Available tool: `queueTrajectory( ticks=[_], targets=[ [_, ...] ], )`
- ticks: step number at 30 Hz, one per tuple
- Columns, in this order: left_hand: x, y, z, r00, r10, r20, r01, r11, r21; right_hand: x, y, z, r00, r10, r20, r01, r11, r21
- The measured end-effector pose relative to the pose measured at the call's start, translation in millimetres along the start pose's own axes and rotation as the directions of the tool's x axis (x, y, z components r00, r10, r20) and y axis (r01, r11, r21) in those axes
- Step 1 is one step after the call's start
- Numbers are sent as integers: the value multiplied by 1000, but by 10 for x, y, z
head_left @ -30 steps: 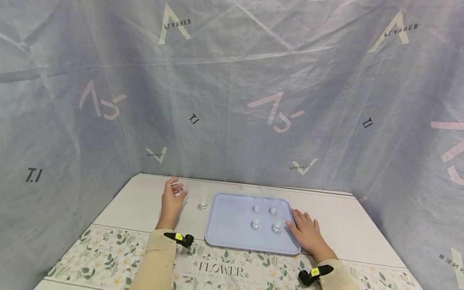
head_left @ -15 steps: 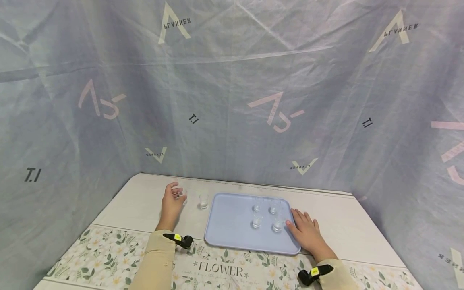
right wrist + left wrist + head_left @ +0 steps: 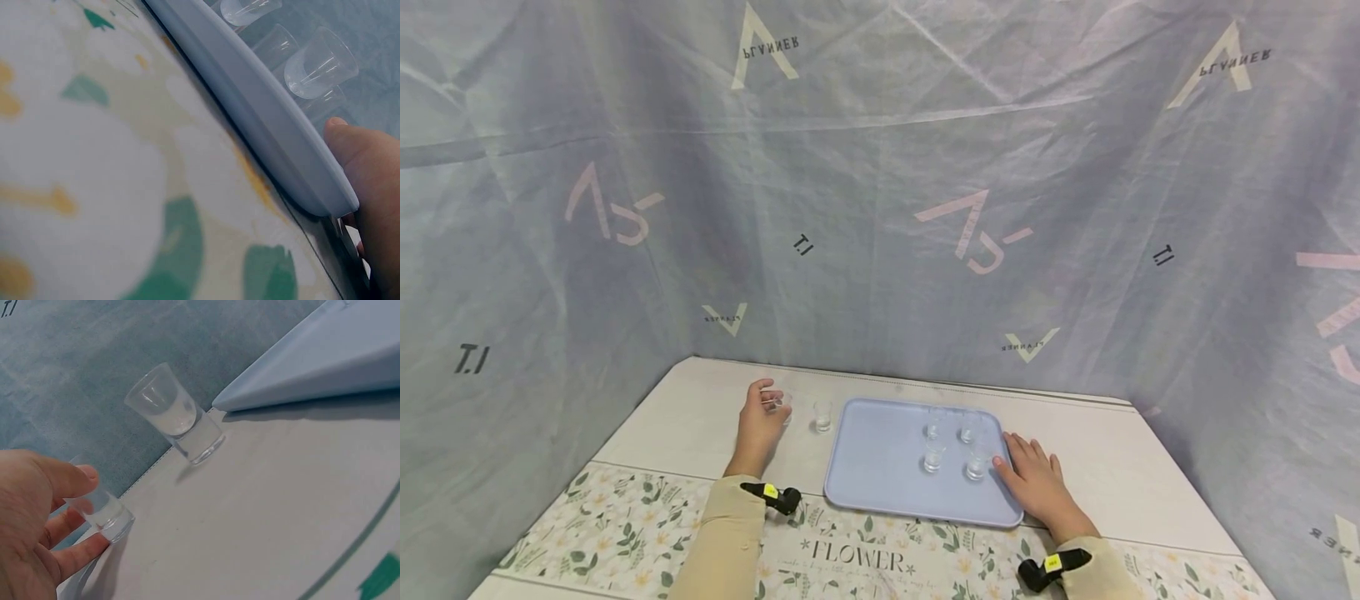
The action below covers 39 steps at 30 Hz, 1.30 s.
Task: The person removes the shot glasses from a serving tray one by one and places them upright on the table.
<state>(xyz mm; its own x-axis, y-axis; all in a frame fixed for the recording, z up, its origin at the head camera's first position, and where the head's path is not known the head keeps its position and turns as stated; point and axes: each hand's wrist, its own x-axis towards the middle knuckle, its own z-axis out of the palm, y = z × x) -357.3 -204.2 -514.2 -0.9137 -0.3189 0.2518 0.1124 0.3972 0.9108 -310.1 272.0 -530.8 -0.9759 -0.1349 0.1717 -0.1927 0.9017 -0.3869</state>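
My left hand point(image 3: 762, 427) holds a small clear shot glass point(image 3: 105, 515) between thumb and fingers, left of the tray. Its base is at the tabletop; whether it fully touches cannot be told. A second shot glass point(image 3: 178, 415) stands upright on the table between that hand and the light blue tray point(image 3: 872, 467). Several more shot glasses, among them a front one point(image 3: 932, 457), stand in the tray's right half. My right hand point(image 3: 1037, 483) rests at the tray's right edge, thumb over the rim and fingers fairly straight outside it.
The white table point(image 3: 1127, 475) has a floral strip point(image 3: 625, 517) along its front, marked FLOWER. A grey-blue cloth point(image 3: 865, 208) hangs behind the table and at both sides. Black wrist cameras point(image 3: 1054, 568) sit on the beige sleeves.
My left hand has come down and slightly right with the shot glass, bringing it nearer the standing one. The right hand, the tray and its glasses stay where they were.
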Motion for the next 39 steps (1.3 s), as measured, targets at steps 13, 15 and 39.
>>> queueTrajectory(
  ticks=[13,15,39],
  targets=[
    [-34,-17,52,1000,0,17,0,1000,-27,-4,-8,4,1000,-8,-10,9,1000,6],
    [-42,-11,57,1000,-1,22,2,1000,-31,-7,-6,-1,1000,-11,-10,11,1000,-1],
    [-13,48,16,997,20,76,-8,989,-151,-21,-19,-26,1000,0,10,0,1000,-8]
  ],
)
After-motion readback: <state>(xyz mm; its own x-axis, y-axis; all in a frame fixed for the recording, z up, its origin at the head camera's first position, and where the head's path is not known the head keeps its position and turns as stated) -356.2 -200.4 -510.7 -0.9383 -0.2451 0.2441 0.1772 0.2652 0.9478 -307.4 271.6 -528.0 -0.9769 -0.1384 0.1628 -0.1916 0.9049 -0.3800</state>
